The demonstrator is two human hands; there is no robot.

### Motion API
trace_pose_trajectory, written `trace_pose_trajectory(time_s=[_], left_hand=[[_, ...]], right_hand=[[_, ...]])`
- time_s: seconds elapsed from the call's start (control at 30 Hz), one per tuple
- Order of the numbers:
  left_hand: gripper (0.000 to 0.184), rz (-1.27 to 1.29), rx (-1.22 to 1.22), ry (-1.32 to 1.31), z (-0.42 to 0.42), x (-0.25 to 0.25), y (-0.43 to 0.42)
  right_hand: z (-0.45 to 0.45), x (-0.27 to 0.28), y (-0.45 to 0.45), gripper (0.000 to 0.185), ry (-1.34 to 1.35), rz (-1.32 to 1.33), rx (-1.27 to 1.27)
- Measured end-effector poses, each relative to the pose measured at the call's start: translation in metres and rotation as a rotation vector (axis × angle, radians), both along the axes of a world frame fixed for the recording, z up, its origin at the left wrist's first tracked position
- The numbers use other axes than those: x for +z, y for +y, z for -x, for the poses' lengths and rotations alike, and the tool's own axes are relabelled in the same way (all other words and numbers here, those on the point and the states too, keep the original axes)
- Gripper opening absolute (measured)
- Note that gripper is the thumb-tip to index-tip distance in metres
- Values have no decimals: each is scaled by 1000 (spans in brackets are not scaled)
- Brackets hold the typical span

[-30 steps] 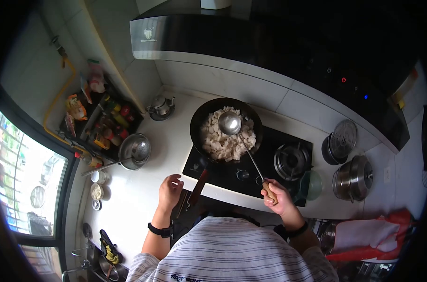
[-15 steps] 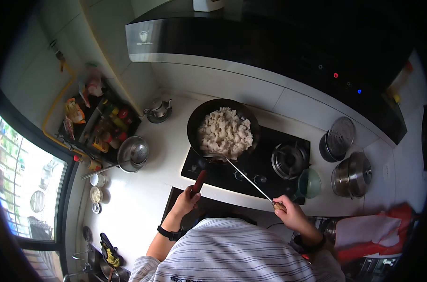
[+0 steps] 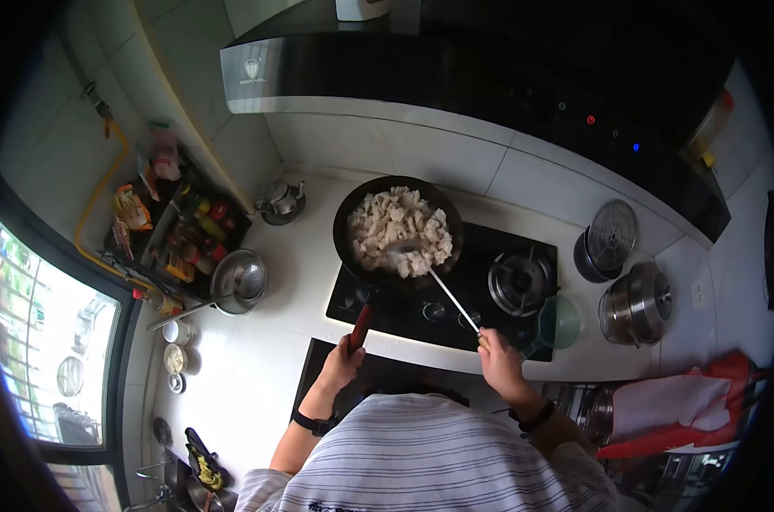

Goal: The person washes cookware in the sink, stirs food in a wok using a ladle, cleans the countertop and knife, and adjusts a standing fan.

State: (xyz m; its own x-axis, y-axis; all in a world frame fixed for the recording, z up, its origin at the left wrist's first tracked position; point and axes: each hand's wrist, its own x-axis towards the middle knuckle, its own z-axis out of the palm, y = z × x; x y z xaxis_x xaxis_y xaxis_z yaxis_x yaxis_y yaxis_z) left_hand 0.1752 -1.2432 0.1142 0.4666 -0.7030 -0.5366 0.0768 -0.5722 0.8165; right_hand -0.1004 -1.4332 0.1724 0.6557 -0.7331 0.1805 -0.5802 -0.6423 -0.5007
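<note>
A dark wok (image 3: 342, 229) sits on the left side of the black stove, filled with pale, chunky pieces of food (image 3: 395, 220). My left hand (image 3: 342, 367) is closed around the wok's dark red handle (image 3: 360, 328). In my right hand (image 3: 499, 363) is the wooden grip of a long spatula (image 3: 452, 299) with a thin metal shaft. Its head lies among the food, partly covered and blurred, so its exact shape is hard to make out.
A free gas burner (image 3: 521, 282) and a green translucent container (image 3: 560, 322) are right of the wok. Lidded pots (image 3: 636, 305) stand farther right. On the left are a strainer (image 3: 240, 282), small jars (image 3: 175, 358), a kettle (image 3: 281, 200) and a condiment rack (image 3: 186, 226). The range hood (image 3: 455, 81) hangs above.
My right hand has moved forward and slightly left, pushing the spatula head from the wok's near rim into the food. The left hand still holds the handle. The view has shifted slightly.
</note>
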Motion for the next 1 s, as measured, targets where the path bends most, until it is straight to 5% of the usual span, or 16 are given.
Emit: trace_pose_trajectory(time_s=[0.27, 0.37, 0.4, 0.47, 0.5, 0.67, 0.73, 0.9, 1.0], left_hand=[[37, 16, 1, -101, 8, -3, -2], [37, 18, 12, -75, 11, -4, -2], [37, 22, 11, -77, 12, -5, -2], [37, 16, -13, -81, 10, -7, -2], [37, 18, -6, -86, 10, -5, -1], [39, 30, -23, -64, 10, -7, -1], [40, 26, -19, -59, 9, -8, -1], [46, 26, -21, -72, 10, -7, -1], [46, 32, -29, -72, 9, -5, 0]], right_hand=[[-30, -10, -34, 30, -87, -51, -191], [-50, -31, -29, 28, -51, -281, -248], [-60, -31, -22, 28, -173, -137, -143], [-63, -20, -16, 28, -231, -947, -275], [-61, -12, -15, 27, -331, -1015, -273], [-66, -49, -54, 26, -302, -372, -104], [-92, -12, -55, 30, -115, -213, -203], [-126, -42, -55, 34, -2, -253, -80], [-121, -47, -43, 34, 89, -54, 98]])
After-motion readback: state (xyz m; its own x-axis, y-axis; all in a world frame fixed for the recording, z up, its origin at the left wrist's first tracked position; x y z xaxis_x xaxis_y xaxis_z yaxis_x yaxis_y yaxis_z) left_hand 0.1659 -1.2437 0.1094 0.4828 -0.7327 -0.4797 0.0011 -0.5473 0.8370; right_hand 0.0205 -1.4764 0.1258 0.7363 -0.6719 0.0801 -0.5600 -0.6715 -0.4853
